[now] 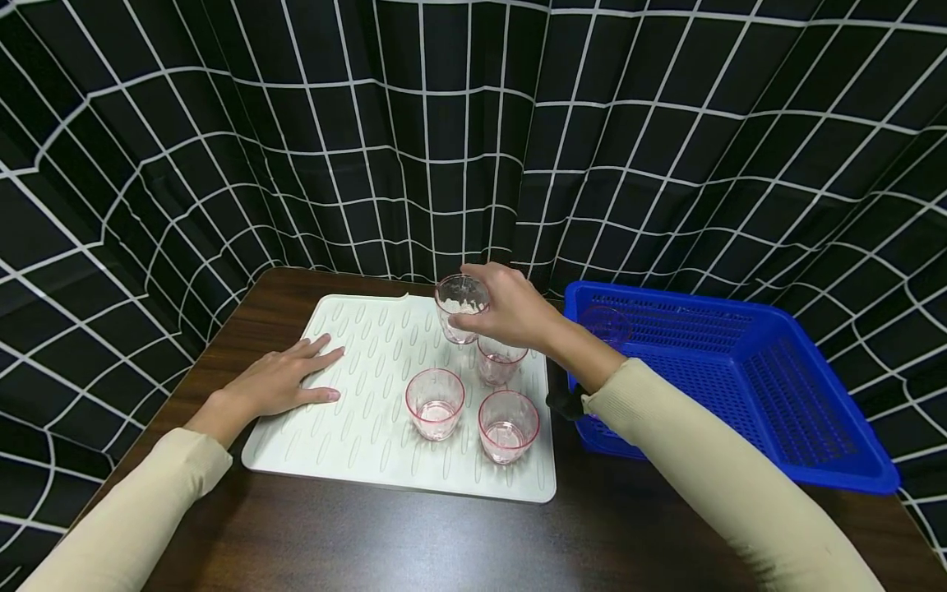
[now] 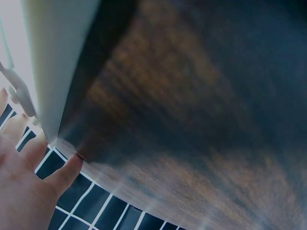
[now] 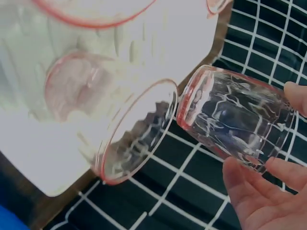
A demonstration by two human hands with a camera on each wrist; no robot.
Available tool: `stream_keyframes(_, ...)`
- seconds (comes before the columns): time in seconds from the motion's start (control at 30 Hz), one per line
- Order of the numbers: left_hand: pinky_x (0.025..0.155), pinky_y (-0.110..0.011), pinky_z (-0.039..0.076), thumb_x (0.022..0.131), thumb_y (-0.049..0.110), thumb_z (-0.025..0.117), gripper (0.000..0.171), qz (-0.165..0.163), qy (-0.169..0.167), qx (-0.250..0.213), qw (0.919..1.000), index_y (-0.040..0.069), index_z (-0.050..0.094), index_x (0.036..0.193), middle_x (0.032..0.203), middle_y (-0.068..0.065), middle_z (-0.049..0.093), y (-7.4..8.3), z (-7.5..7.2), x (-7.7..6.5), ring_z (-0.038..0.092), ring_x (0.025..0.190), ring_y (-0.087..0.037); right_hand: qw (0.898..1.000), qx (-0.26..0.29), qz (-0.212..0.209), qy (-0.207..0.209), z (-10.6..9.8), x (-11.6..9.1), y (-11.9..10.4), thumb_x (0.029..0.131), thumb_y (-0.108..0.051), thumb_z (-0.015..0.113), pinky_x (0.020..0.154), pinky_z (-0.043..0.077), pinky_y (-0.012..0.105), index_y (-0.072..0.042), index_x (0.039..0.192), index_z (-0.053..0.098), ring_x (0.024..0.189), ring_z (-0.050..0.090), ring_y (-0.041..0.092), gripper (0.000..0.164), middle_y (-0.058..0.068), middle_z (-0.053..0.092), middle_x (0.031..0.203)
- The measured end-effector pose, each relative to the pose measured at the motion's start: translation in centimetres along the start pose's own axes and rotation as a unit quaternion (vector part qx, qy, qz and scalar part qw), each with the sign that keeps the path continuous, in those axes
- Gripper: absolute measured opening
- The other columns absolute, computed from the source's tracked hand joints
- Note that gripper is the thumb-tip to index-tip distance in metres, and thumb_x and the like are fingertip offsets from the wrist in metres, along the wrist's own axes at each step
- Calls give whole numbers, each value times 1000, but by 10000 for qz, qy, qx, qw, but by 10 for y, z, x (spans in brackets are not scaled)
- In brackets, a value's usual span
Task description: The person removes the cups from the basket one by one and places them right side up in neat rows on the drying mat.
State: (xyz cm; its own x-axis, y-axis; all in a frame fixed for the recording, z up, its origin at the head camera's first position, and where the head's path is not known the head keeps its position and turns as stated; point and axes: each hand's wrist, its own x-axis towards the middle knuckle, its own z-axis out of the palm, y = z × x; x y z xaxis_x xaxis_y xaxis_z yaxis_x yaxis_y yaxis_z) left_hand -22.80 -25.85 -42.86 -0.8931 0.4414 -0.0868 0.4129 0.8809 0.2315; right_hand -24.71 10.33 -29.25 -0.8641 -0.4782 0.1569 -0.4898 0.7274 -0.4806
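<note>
Clear tumblers with pinkish rims stand upright on a white ridged drying mat [image 1: 348, 427]: a front-left glass [image 1: 435, 403], a front-right glass [image 1: 508, 427] and a back glass [image 1: 501, 366], partly covered by my right hand. That right hand [image 1: 506, 308] grips another clear glass [image 1: 460, 312] between thumb and fingers at the mat's back edge. In the right wrist view, the held glass [image 3: 235, 120] is gripped near its rim, with its base end close to a standing glass [image 3: 139, 134]. Fingers spread, my left hand [image 1: 284, 378] rests on the mat's left edge.
To the right of the mat sits a blue perforated plastic basket [image 1: 728, 362] with a clear glass [image 1: 605, 325] at its left side. Both lie on a dark wooden table [image 1: 355, 534]. A black curtain with white grid lines [image 1: 466, 123] hangs close behind.
</note>
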Motion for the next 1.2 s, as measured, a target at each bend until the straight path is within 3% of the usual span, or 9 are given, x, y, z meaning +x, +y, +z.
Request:
stream_keyframes(0.13, 107, -73, 25, 88, 72, 53, 86, -42, -38, -24, 10000, 16, 40, 153, 161, -20, 25, 1, 0, 0, 25, 144, -49, 9997, -86, 127, -213, 11, 5, -5, 85, -33, 79, 104, 47, 43, -1, 144, 49, 130, 52, 28, 74, 14, 55, 141)
stream_keyframes(0.73, 106, -73, 25, 88, 73, 52, 87, -6, 13, -17, 10000, 17, 41, 153, 161, -19, 26, -1, 1, 0, 25, 144, -49, 9960, -293, 513, -670, 45, 19, -2, 84, -35, 80, 109, 41, 40, -1, 146, 48, 134, 48, 28, 77, 16, 54, 143)
stream_keyframes(1.2, 106, -73, 25, 88, 75, 49, 87, 9, 1, -10, 10000, 18, 40, 154, 162, -18, 25, -3, 1, 0, 25, 145, -48, 9929, -248, 267, -1135, 55, 17, 4, 86, -26, 79, 109, 41, 38, -2, 150, 41, 135, 47, 26, 78, 16, 52, 144)
